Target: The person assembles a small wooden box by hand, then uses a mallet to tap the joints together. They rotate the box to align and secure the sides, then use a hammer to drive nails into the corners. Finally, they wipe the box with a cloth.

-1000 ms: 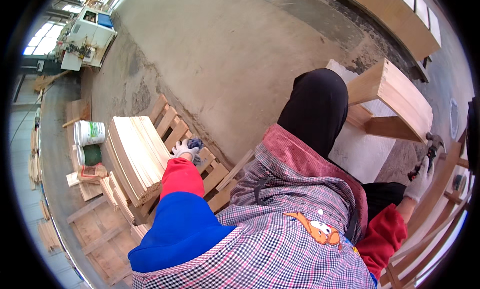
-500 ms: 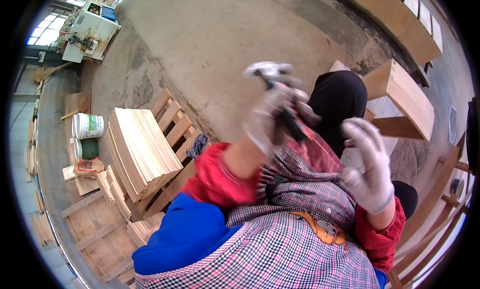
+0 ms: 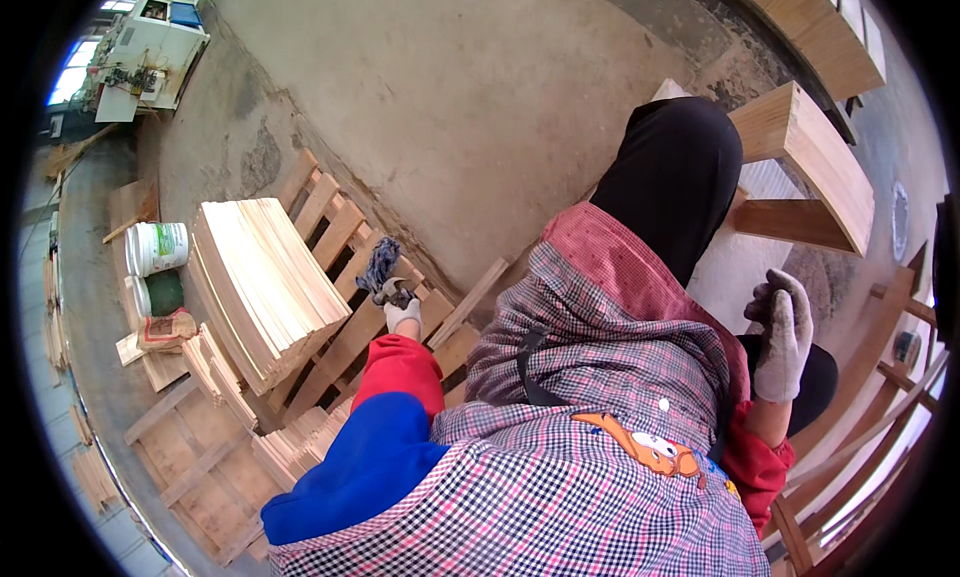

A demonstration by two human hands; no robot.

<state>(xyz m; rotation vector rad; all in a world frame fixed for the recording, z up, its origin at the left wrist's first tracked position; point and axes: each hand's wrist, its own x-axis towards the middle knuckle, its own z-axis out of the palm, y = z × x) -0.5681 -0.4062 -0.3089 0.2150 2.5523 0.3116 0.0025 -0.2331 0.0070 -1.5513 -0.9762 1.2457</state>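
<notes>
My left hand (image 3: 403,315), in a whitish work glove with dirty fingers, reaches down over the pallet at the left. Its fingers curl at the near end of a blue-grey rag (image 3: 378,265); whatever they grip is hidden, and the hammer does not show clearly. My right hand (image 3: 785,337), gloved too, is raised beside my right knee. Its fingers bend inward toward the thumb, and anything between them is too small to make out. Beyond it stands a wooden box frame (image 3: 828,167) of joined boards.
A tall stack of pale boards (image 3: 270,282) rests on the slatted pallet (image 3: 335,232). White and green buckets (image 3: 160,249) stand behind it. Wooden racking (image 3: 850,417) runs close along my right side. A white machine (image 3: 155,52) stands far left, on concrete floor.
My left hand, which held a hammer over my lap, has moved left and down to the rag on the pallet. The right hand's fingers have drawn closer together.
</notes>
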